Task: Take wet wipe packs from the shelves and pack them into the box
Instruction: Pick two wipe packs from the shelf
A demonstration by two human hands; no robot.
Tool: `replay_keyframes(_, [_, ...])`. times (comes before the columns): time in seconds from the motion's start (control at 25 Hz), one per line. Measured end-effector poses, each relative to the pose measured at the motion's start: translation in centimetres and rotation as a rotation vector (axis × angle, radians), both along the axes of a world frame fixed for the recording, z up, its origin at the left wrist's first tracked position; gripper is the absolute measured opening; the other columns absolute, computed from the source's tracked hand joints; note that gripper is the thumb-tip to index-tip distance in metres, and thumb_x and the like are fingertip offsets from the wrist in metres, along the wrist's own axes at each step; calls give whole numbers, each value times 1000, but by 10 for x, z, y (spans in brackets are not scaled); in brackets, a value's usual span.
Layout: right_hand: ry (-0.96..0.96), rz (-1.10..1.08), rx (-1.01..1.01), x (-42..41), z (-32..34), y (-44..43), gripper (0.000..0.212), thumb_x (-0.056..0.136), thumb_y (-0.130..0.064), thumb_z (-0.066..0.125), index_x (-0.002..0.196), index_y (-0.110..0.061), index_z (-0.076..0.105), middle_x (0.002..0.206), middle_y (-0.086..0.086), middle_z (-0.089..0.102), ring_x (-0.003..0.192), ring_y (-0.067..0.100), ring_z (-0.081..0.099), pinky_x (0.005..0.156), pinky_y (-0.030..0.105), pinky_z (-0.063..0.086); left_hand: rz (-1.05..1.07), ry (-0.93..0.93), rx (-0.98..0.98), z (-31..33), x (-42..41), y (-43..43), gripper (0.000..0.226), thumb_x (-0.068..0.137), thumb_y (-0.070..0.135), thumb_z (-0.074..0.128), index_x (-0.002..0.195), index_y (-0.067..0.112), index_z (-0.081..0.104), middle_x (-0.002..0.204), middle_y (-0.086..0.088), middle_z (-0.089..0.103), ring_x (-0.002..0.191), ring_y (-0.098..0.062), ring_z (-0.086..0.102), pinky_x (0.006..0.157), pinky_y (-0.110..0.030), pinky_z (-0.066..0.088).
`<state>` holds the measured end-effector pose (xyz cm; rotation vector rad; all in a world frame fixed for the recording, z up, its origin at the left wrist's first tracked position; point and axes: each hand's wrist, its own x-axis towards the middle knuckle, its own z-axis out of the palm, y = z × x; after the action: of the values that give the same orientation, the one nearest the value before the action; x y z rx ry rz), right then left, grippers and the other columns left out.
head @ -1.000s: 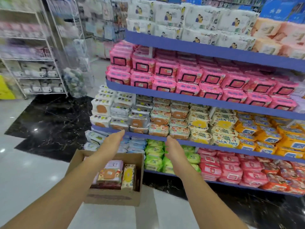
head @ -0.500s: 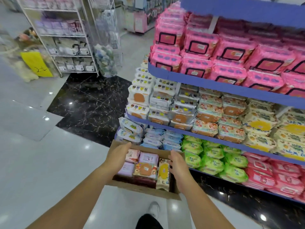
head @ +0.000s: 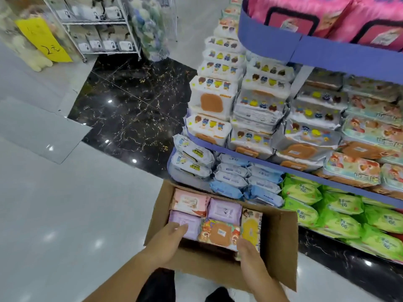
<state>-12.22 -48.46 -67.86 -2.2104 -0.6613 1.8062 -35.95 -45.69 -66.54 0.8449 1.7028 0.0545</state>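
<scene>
head view: cardboard box (head: pixel 280 236) on glossy grey floor (head: pixel 65 214) beside blue-edged shelves (head: pixel 327 55); left hand (head: pixel 165 240) flat on purple wet wipe pack (head: pixel 188 218), near-left corner; right hand (head: pixel 250 256) grip unclear.

Left hand (head: pixel 165 243): 1.0 s ago raised toward the blue-edged shelves (head: pixel 327 55); now down in the brown cardboard box (head: pixel 281 247), fingers (head: pixel 182 228) laid on the near-left lilac wipe pack (head: pixel 189 217).
Right hand (head: pixel 250 256): likewise lowered; now at the near ends of the orange-lidded patterned pack (head: pixel 220 233) and the upright yellow-lidded pack (head: pixel 250 227).
View: closer to the box, tilted further down.
</scene>
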Motion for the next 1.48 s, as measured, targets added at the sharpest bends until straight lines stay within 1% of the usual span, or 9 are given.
replay_keyframes(0.12, [-104, -48, -107, -17, -66, 9, 53, 102, -54, 39, 143, -21, 49, 141, 5, 53, 128, 25, 50, 105, 35, 34, -129, 76, -72, -79, -22, 17, 62, 90, 65, 46, 137, 25, 54, 133, 7, 59, 118, -15, 55, 103, -32, 42])
replay_keyframes(0.24, [-140, -325, -206, -30, -130, 12, 46, 99, -46, 53, 117, -5, 65, 96, 14, 58, 85, 28, 55, 93, 45, 46, -184, 84, -110, -146, -32, 32, 29, 96, 47, 52, 116, 26, 56, 118, 7, 56, 104, -13, 55, 89, -28, 41])
replay_keyframes(0.44, [138, -859, -339, -56, -202, 5, 53, 89, -45, 71, 129, -18, 49, 129, 20, 52, 122, 37, 52, 103, 51, 46, -6, 131, -137, -245, -49, 59, 65, 73, 51, 64, 123, 10, 61, 107, -4, 68, 93, -21, 65, 83, -35, 54])
replay_keyframes(0.52, [228, -948, -249, -60, -217, 11, 59, 89, -35, 73, 139, -19, 47, 138, 19, 50, 128, 36, 50, 110, 47, 42, 128, 176, -179, -241, -41, 68, 51, 78, 38, 70, 114, 4, 63, 101, -9, 68, 90, -27, 65, 80, -38, 54])
replay_keyframes(0.64, [204, -1036, -158, -58, -241, 8, 38, 87, -29, 76, 121, -23, 59, 134, 9, 60, 121, 30, 57, 105, 42, 45, 297, 145, -293, -253, -28, 54, 34, 91, 31, 68, 115, 10, 55, 105, -6, 59, 99, -28, 57, 86, -37, 49])
replay_keyframes(0.8, [352, -1096, -156, -57, -247, 3, 33, 89, -28, 71, 120, -24, 61, 124, 11, 65, 120, 30, 58, 114, 46, 38, 962, -241, -446, -268, -13, 34, 20, 93, 13, 68, 112, 14, 63, 114, -10, 68, 101, -24, 64, 98, -42, 46])
replay_keyframes(0.92, [414, -1126, -145, -61, -255, 6, 41, 86, -23, 73, 126, -23, 61, 122, 12, 68, 116, 31, 62, 114, 50, 38, 1131, -371, -356, -286, 1, 27, 21, 92, 10, 71, 112, 14, 67, 106, -11, 75, 99, -22, 69, 105, -42, 47])
replay_keyframes(1.28, [365, -1167, -66, -61, -251, 6, 29, 84, -27, 76, 110, -29, 64, 120, 8, 69, 114, 27, 62, 113, 45, 38, 1117, -324, -309, -284, -3, 29, 18, 86, 16, 79, 99, 19, 67, 83, 1, 78, 85, -12, 69, 53, -21, 56])
replay_keyframes(1.48, [352, -1083, 61, -48, -203, -6, 37, 82, -21, 77, 117, -23, 65, 111, 8, 76, 107, 31, 70, 100, 55, 52, 963, -300, -237, -230, -6, 21, 35, 91, 29, 74, 124, 19, 65, 116, -4, 74, 92, -14, 68, 70, -26, 49])
